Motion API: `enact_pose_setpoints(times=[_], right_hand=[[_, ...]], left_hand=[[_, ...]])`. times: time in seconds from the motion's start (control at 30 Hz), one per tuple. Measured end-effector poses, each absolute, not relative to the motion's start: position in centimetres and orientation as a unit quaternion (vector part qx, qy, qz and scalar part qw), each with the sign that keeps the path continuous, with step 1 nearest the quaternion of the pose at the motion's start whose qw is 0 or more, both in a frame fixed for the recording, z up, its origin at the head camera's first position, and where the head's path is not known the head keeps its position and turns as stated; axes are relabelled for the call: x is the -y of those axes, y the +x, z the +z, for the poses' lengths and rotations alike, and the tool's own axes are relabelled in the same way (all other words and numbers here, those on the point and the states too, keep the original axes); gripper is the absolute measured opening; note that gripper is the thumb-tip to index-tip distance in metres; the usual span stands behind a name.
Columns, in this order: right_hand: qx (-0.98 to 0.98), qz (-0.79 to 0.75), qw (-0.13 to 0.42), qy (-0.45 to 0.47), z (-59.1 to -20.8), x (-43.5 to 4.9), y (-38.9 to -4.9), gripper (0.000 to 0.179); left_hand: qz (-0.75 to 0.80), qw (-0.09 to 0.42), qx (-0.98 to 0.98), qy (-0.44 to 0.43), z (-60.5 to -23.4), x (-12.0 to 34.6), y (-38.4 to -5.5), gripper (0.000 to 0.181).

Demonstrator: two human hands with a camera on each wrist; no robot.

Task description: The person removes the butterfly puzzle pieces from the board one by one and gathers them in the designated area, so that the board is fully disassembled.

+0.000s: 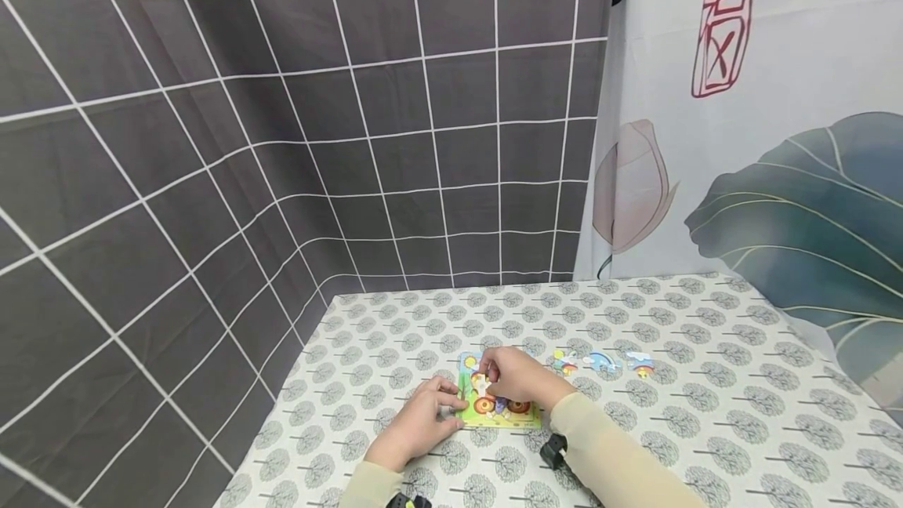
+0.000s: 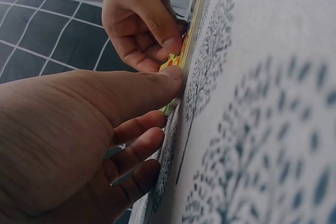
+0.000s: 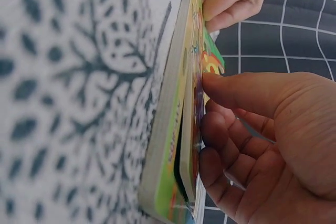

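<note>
A colourful picture puzzle board (image 1: 525, 419) lies flat on the table, with round orange-brown shapes in its lower part. My left hand (image 1: 423, 418) rests at its left side, thumb by the near corner and fingers spread along the edge. Over the middle of the board, my right hand (image 1: 520, 376) pinches a puzzle piece (image 3: 214, 62) with green, yellow and orange on it, tilted up from the board in the right wrist view. The right fingers cover part of the picture. At the board's near end, a thick inset piece (image 3: 186, 174) sits slightly raised in its recess.
Beyond the right hand, three loose puzzle pieces lie in a row: a colourful one (image 1: 564, 361), a blue arched one (image 1: 602, 361) and a blue-and-white one (image 1: 640, 363). A tree-print cloth (image 1: 705, 406) covers the table. Dark grid curtain (image 1: 423, 139) hangs behind it.
</note>
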State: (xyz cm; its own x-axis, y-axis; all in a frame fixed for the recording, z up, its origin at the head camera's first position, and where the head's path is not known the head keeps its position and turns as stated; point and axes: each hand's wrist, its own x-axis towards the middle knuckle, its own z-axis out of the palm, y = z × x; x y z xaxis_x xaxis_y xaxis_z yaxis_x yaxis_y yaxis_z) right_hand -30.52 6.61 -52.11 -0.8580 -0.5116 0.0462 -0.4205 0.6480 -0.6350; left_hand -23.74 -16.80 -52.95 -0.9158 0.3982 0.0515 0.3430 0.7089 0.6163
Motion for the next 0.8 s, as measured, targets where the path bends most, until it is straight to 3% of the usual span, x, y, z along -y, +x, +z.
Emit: enact_pose_setpoints(times=[0.8], right_hand=[[-0.903,-0.336,0.078,-0.255,-52.17,-6.68,-30.52,0.019]], left_hand=[[0.325,0.032,-0.92,0.217,-53.14,16.92,-23.77,0.025]])
